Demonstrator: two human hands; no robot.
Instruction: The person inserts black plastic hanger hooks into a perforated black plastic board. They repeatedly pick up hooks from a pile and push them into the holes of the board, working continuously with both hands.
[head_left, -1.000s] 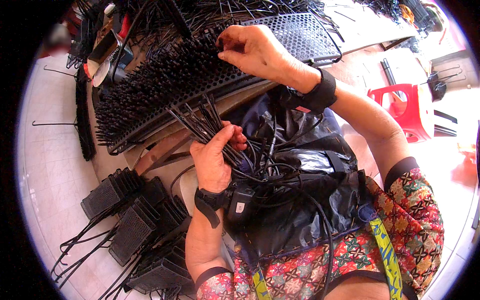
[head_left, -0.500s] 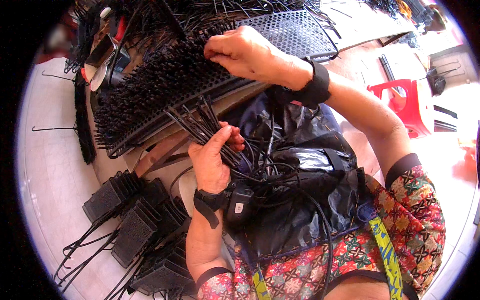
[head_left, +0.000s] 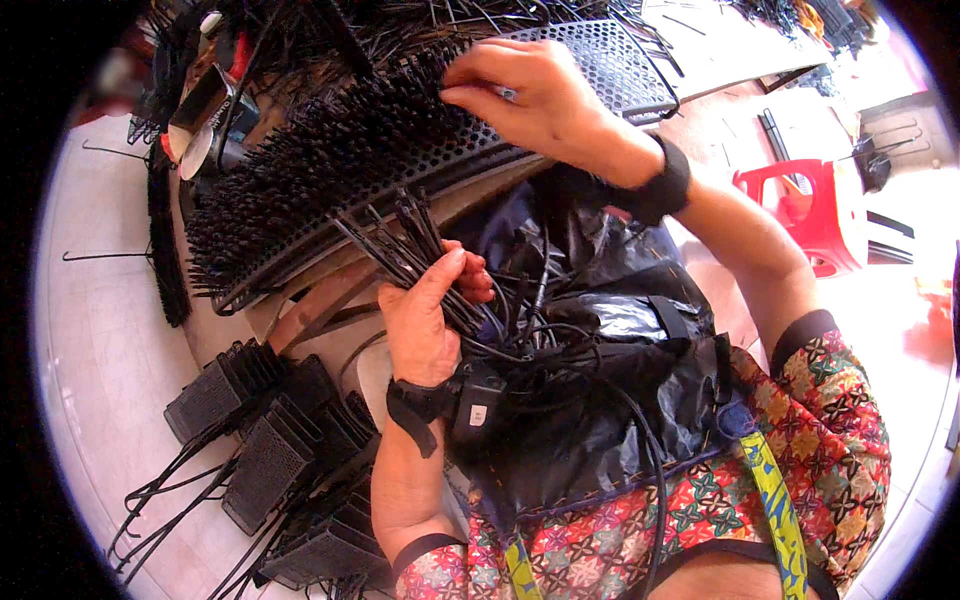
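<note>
My left hand (head_left: 425,315) is closed around a bundle of thin black rods (head_left: 385,245), whose ends fan out past my thumb. Beyond it lies a long black perforated plate (head_left: 590,70). Short black pieces (head_left: 330,160) stand upright in its holes, packed like bristles over the left and middle part; bare holes show on the right. Over the border between the two, my right hand (head_left: 545,95) hovers with thumb and forefinger drawn together in a pinch. Whether a small piece is between the fingertips, I cannot make out.
Loose black strips (head_left: 500,15) are heaped behind the plate. Stacked black mesh pieces with long wire handles (head_left: 270,450) sit on the floor at lower left. A red plastic stool (head_left: 810,215) stands at the right. Black sheeting (head_left: 590,410) and cables cover my lap.
My right hand has moved a little to the right and up, away from the upright black pieces. My left hand keeps the rods in nearly the same place.
</note>
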